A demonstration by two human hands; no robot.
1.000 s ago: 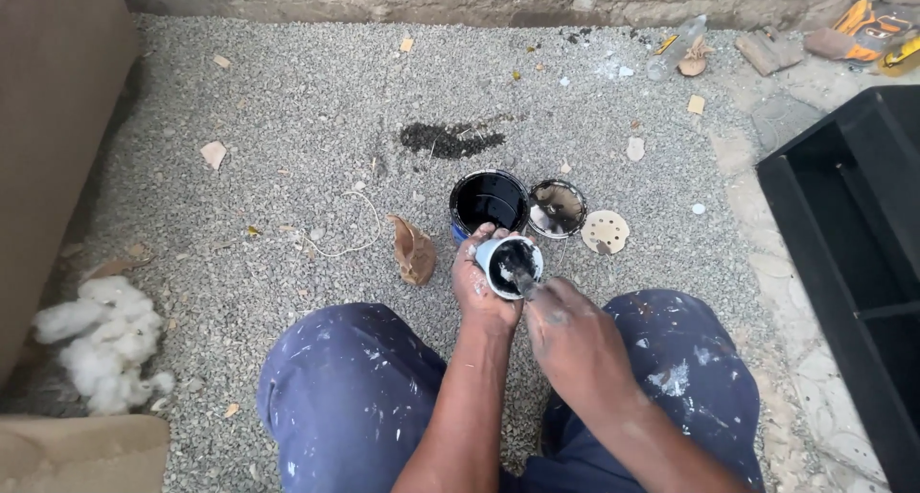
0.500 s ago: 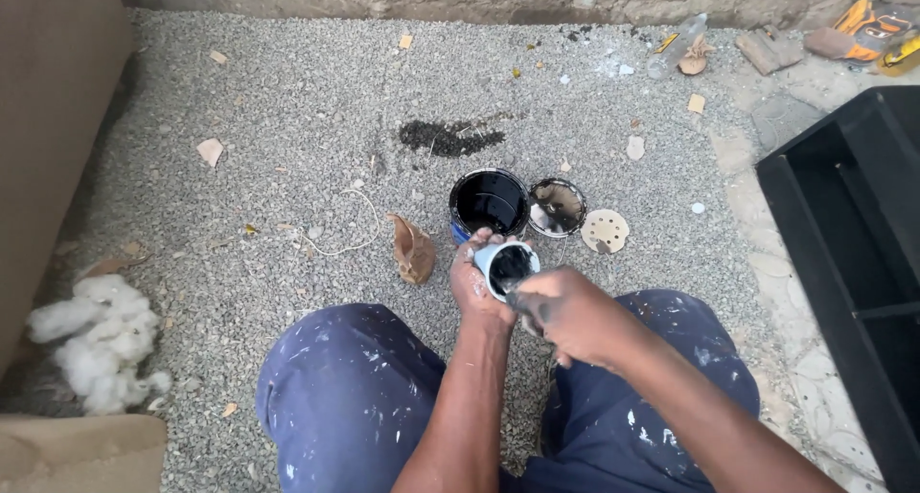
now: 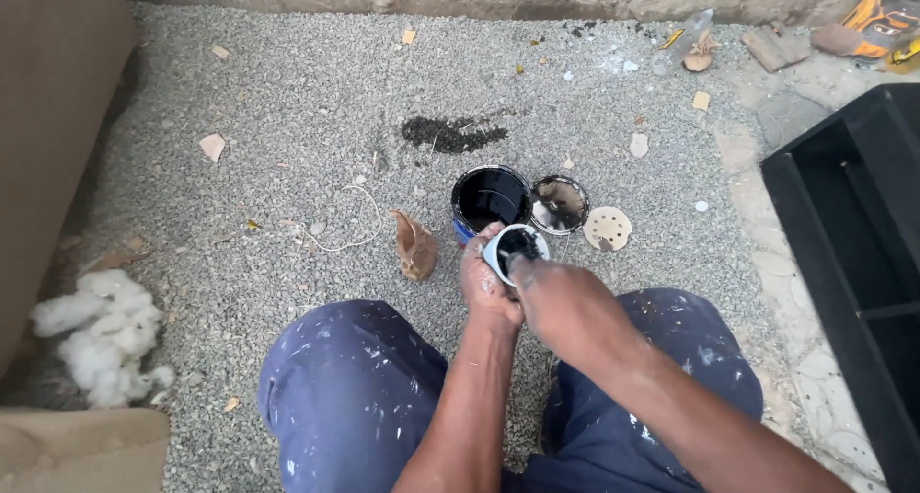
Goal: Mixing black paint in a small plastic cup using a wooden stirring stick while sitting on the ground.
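small white cup (image 3: pixel 517 249), black inside, sits low in front of the crouching person's knees, just above the gravel; around it, from big to small: the black shelf unit (image 3: pixel 853 263) at the right edge; the white stuffing clump (image 3: pixel 101 335) far left; the open tin of black paint (image 3: pixel 491 198) just beyond the cup; its round lid (image 3: pixel 560 204) beside the tin; a pale perforated disc (image 3: pixel 608 229); a curled dry leaf (image 3: pixel 415 247); the left hand (image 3: pixel 484 282) is wrapped around the cup; the right hand (image 3: pixel 561 301) is closed over the cup's rim, though what it grips is hidden.
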